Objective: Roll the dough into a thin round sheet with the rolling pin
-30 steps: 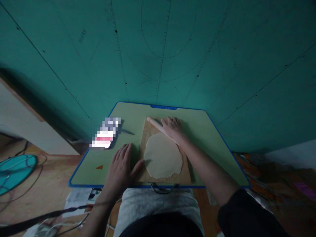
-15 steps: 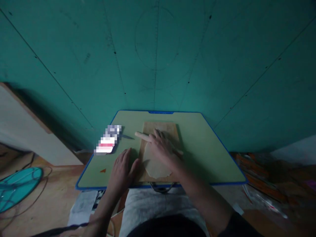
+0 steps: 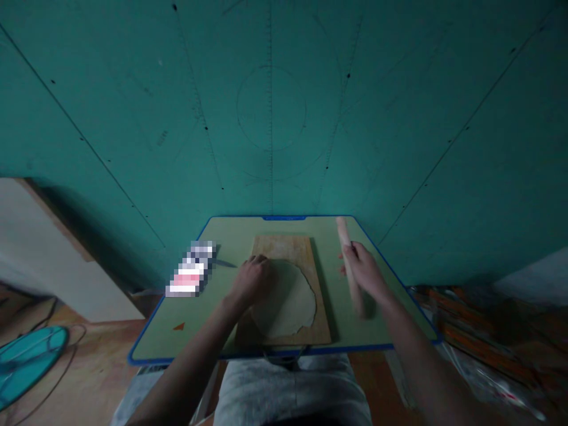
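A flat, roughly round sheet of dough [image 3: 288, 302] lies on a wooden board [image 3: 284, 244] in the middle of the table. My left hand [image 3: 254, 279] is at the dough's upper left edge, its fingers bent and pressed together; whether they pinch the dough is hidden. To the right of the board, my right hand [image 3: 360, 265] grips a wooden rolling pin [image 3: 350, 269] around its middle, over the table. The pin stands nearly lengthwise, its far end near the table's back edge.
The green table [image 3: 377, 319] has a blue rim. On its left are a blurred-out item [image 3: 190, 269], a knife blade [image 3: 225, 263] and a small orange triangle [image 3: 178, 326]. A green wall [image 3: 284, 106] rises behind, and a white panel [image 3: 53, 254] leans at left.
My right hand has lifted the rolling pin off the dough and carried it right, turning it lengthwise. My left hand has moved from the table beside the board onto the dough's edge. The view has shifted.
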Available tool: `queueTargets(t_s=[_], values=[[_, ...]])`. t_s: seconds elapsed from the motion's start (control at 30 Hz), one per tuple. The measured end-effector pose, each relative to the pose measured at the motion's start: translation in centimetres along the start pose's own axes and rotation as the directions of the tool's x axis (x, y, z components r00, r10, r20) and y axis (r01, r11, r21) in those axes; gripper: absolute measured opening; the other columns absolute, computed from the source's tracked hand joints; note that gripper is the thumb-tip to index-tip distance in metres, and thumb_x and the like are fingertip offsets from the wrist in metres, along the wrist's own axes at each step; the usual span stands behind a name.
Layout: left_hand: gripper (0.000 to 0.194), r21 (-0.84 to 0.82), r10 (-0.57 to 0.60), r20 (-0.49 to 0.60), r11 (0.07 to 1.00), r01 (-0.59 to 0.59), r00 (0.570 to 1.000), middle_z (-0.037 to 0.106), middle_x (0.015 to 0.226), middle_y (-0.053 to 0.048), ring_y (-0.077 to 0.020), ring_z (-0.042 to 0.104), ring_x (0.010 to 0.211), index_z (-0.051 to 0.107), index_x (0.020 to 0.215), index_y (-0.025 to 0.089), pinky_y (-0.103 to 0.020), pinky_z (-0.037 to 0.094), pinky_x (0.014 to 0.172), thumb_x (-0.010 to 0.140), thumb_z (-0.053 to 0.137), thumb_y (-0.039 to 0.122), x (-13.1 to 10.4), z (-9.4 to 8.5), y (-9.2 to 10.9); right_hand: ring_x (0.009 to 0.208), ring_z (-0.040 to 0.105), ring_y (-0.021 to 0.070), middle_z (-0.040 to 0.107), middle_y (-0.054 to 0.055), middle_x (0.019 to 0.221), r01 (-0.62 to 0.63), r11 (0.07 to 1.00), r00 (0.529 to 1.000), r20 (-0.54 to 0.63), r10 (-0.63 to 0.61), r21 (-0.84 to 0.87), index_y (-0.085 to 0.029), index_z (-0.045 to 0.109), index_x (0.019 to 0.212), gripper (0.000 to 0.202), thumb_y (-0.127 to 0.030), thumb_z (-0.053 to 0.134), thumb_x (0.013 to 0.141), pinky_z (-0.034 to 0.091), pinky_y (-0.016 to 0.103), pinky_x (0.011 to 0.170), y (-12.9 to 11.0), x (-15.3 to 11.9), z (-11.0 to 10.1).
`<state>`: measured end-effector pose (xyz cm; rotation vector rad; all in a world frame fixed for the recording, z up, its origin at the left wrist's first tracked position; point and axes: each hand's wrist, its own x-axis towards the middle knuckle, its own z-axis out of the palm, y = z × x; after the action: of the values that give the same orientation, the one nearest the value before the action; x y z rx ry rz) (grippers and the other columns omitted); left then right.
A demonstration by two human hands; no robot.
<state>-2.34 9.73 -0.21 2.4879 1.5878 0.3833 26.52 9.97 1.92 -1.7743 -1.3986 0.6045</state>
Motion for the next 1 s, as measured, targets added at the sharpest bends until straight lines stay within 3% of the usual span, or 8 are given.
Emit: queueTargets(t_s=[0.1,0.23,0.37,0.57,0.77,0.9,1.0], values=[[0.024,0.008,-0.035,0.056,0.999,0.034,0.998,0.072,0.106,-0.014,-0.0242,0.067,0.101,0.073,0.091,0.017,-0.034,0.051,0.090,0.095,0.050,0.020,3.4,-0.4,0.3,0.048,0.062,0.0132,0.072,0.003,0.085,-0.122,0.924,0.989,0.119,0.084,0.363,-0.022,0.057,0.091,0.029,-0.051,0.056,0.089,0.051,0.025,0.045,1.7,-0.5,-0.1],[0.021,0.005,-0.103,0.153,0.995,0.104,0.983,0.072,0.098,-0.011,-0.0192,0.068,0.089,0.073,0.094,0.017,-0.028,0.050,0.079,0.095,0.052,0.022,6.0,-0.7,0.2,0.047,0.063,0.0143,0.073,0.003,0.076,-0.214,0.809,0.976,0.152,0.156,0.548,-0.022,0.062,0.086,0.039,-0.060,0.066,0.078,0.051,0.025,0.042,3.8,-1.5,0.2],[0.026,0.008,-0.150,0.272,0.988,0.154,0.951,0.070,0.093,-0.005,-0.0160,0.065,0.078,0.067,0.103,0.015,-0.033,0.053,0.074,0.096,0.061,0.039,7.3,-1.0,-0.3,0.047,0.062,0.0149,0.070,0.002,0.066,-0.229,0.786,0.973,0.119,0.196,0.575,-0.023,0.061,0.081,0.041,-0.063,0.064,0.077,0.050,0.025,0.042,4.8,-1.5,0.4],[0.031,-0.038,-0.108,0.394,0.990,0.133,0.913,0.070,0.079,-0.004,-0.0170,0.062,0.070,0.070,0.086,0.016,-0.026,0.040,0.060,0.083,0.066,0.047,8.1,-1.5,-0.9,0.044,0.058,0.0130,0.070,-0.001,0.067,-0.169,0.777,0.985,0.088,0.146,0.606,-0.023,0.061,0.082,0.051,-0.072,0.066,0.069,0.046,0.024,0.039,5.0,-1.6,1.1],[0.025,-0.139,-0.023,0.385,0.987,0.082,0.923,0.069,0.075,-0.002,-0.0154,0.059,0.066,0.071,0.085,0.016,-0.024,0.037,0.055,0.073,0.065,0.037,7.6,-2.0,-0.8,0.045,0.060,0.0151,0.066,0.000,0.057,-0.176,0.846,0.984,0.106,0.142,0.503,-0.023,0.061,0.081,0.053,-0.075,0.059,0.074,0.047,0.026,0.042,4.9,-1.7,0.9],[0.025,-0.194,0.002,0.339,0.979,0.068,0.941,0.066,0.068,0.000,-0.0142,0.058,0.063,0.070,0.074,0.016,-0.023,0.039,0.055,0.078,0.060,0.038,7.4,-2.1,-0.9,0.045,0.060,0.0165,0.061,-0.001,0.052,-0.157,0.872,0.987,0.099,0.126,0.463,-0.024,0.059,0.079,0.054,-0.077,0.054,0.073,0.048,0.027,0.044,4.7,-1.7,0.9],[0.029,-0.200,-0.049,0.244,0.975,0.100,0.969,0.069,0.074,-0.003,-0.0161,0.062,0.067,0.073,0.081,0.014,-0.024,0.044,0.059,0.084,0.055,0.038,6.9,-1.8,-1.7,0.045,0.059,0.0165,0.061,-0.001,0.053,-0.152,0.876,0.988,0.098,0.120,0.458,-0.024,0.059,0.079,0.054,-0.077,0.054,0.072,0.048,0.028,0.043,4.6,-1.8,0.9]])
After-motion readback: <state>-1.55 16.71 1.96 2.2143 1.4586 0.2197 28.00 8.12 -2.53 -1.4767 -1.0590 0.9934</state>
